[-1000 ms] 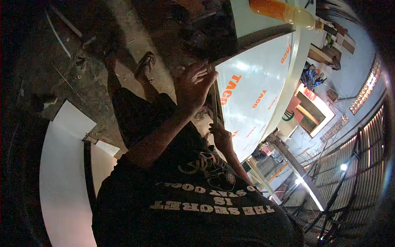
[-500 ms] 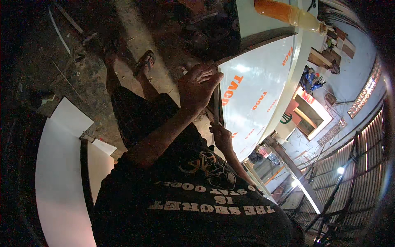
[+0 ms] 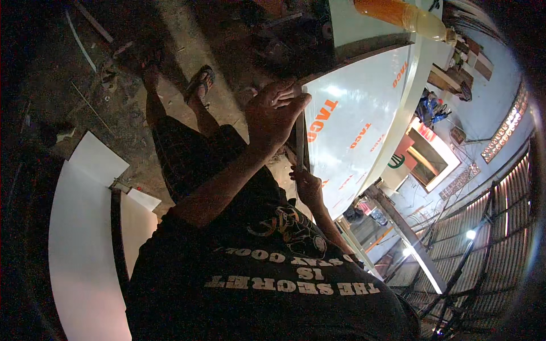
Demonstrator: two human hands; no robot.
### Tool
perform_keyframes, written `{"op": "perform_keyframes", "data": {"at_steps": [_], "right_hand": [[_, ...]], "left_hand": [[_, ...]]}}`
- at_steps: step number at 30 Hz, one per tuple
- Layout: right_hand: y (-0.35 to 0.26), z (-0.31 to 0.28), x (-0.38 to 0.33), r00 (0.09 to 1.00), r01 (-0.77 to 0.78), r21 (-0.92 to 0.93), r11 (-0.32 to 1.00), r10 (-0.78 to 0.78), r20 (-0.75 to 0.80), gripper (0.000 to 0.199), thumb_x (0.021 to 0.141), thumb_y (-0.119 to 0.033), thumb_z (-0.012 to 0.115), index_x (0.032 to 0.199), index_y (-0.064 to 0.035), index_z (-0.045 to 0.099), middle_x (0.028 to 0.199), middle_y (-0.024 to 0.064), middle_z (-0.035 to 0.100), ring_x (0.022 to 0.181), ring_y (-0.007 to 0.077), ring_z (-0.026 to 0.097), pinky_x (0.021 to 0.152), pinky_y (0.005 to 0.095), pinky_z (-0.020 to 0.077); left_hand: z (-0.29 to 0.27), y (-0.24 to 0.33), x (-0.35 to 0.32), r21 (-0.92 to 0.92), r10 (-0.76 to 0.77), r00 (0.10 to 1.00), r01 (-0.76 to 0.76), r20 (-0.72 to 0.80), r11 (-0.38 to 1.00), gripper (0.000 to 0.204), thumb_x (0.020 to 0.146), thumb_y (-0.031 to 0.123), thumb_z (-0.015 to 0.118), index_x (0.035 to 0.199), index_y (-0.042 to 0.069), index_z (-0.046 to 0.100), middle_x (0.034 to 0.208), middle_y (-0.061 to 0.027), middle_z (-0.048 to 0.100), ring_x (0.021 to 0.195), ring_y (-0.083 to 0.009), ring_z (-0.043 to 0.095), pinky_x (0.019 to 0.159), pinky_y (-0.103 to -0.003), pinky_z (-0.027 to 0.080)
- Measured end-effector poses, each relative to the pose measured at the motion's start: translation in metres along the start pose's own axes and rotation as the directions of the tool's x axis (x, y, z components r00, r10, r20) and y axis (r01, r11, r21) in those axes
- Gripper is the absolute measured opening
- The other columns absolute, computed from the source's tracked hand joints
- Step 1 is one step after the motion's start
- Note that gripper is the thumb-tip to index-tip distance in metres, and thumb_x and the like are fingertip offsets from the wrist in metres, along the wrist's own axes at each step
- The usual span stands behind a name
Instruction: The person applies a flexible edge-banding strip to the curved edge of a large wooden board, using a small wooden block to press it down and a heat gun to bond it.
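Note:
A white panel (image 3: 347, 108) covered in glossy film with orange printing lies right of the middle, its dark edge facing me. A thin dark strip (image 3: 300, 136) runs along that edge. My left hand (image 3: 274, 111) is at the far corner of the edge, thumb stretched against the strip and fingers bent around it; the fingertips are partly in shadow. Nearer to me, my right hand (image 3: 307, 184) is closed with the fingers gripping the lower part of the strip. Shadow makes it hard to see how the strip sits against the panel.
A plastic bottle with orange and pale parts (image 3: 406, 17) lies beyond the panel. White board pieces (image 3: 85, 227) stand at my left. Offcuts and debris litter the dim floor (image 3: 108, 108). Tools and bags (image 3: 432, 108) lie by the blue wall at right.
The view has shifted slightly. My left hand has moved a little up along the edge, its fingers more bent. My right hand stays at nearly the same place on the strip.

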State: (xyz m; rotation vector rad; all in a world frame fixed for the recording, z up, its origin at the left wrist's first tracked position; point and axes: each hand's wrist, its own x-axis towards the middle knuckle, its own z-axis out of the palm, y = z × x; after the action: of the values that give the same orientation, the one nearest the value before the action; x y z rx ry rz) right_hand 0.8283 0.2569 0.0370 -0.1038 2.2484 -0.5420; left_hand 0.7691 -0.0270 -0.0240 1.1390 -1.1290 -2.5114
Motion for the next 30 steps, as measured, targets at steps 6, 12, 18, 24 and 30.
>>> {"op": "perform_keyframes", "data": {"at_steps": [6, 12, 18, 24, 30], "right_hand": [[0.0032, 0.0009, 0.001, 0.997, -0.074, 0.033, 0.997, 0.074, 0.012, 0.019, 0.095, -0.001, 0.051, 0.107, 0.0074, 0.063, 0.106, 0.0178, 0.07, 0.092, 0.023, 0.07, 0.079, 0.0349, 0.0569], [0.0022, -0.0022, 0.0023, 0.999, 0.013, -0.049, 0.999, -0.011, 0.04, 0.021, 0.095, -0.001, 0.049, 0.11, 0.0073, 0.063, 0.107, 0.0188, 0.07, 0.09, 0.0246, 0.071, 0.078, 0.0351, 0.057], [0.0028, 0.0, 0.003, 0.999, -0.015, 0.008, 1.0, 0.014, 0.033, 0.023, 0.095, 0.002, 0.047, 0.111, 0.006, 0.063, 0.109, 0.0182, 0.069, 0.092, 0.0242, 0.071, 0.078, 0.0351, 0.0574], [0.0067, 0.0001, 0.0027, 0.999, -0.007, -0.001, 1.0, 0.007, 0.038, 0.023, 0.094, 0.003, 0.048, 0.111, 0.0064, 0.063, 0.11, 0.0188, 0.069, 0.093, 0.0245, 0.071, 0.078, 0.0359, 0.058], [0.0067, -0.0007, 0.0016, 1.0, -0.017, 0.013, 1.0, 0.017, 0.024, 0.02, 0.095, 0.001, 0.05, 0.109, 0.0073, 0.063, 0.112, 0.0198, 0.068, 0.092, 0.0251, 0.07, 0.077, 0.0372, 0.058]], "left_hand": [[0.0011, -0.0019, 0.0028, -0.077, 0.051, 0.999, -0.05, 0.011, 0.996, 0.029, 0.084, 0.014, 0.074, 0.105, -0.003, 0.063, 0.102, -0.0166, 0.069, 0.096, -0.0214, 0.069, 0.086, -0.034, 0.056], [0.0001, -0.0009, 0.0035, 0.019, 0.047, 0.999, -0.047, 0.01, 0.999, 0.027, 0.085, 0.016, 0.072, 0.103, -0.003, 0.064, 0.098, -0.016, 0.07, 0.093, -0.0218, 0.07, 0.085, -0.034, 0.056], [-0.0009, -0.0015, 0.0073, -0.052, 0.063, 0.998, -0.061, 0.031, 0.997, 0.028, 0.085, 0.016, 0.072, 0.104, -0.003, 0.065, 0.099, -0.018, 0.07, 0.096, -0.0238, 0.069, 0.088, -0.036, 0.056], [-0.0014, -0.0015, 0.0071, -0.033, 0.008, 0.999, -0.007, 0.038, 0.999, 0.031, 0.085, 0.018, 0.072, 0.106, -0.004, 0.064, 0.102, -0.0206, 0.069, 0.099, -0.0255, 0.069, 0.089, -0.037, 0.056], [-0.0019, 0.0031, 0.0076, 0.003, -0.002, 0.999, 0.002, 0.04, 1.0, 0.029, 0.085, 0.017, 0.072, 0.104, -0.004, 0.065, 0.103, -0.0209, 0.069, 0.099, -0.026, 0.069, 0.089, -0.038, 0.055]]}}
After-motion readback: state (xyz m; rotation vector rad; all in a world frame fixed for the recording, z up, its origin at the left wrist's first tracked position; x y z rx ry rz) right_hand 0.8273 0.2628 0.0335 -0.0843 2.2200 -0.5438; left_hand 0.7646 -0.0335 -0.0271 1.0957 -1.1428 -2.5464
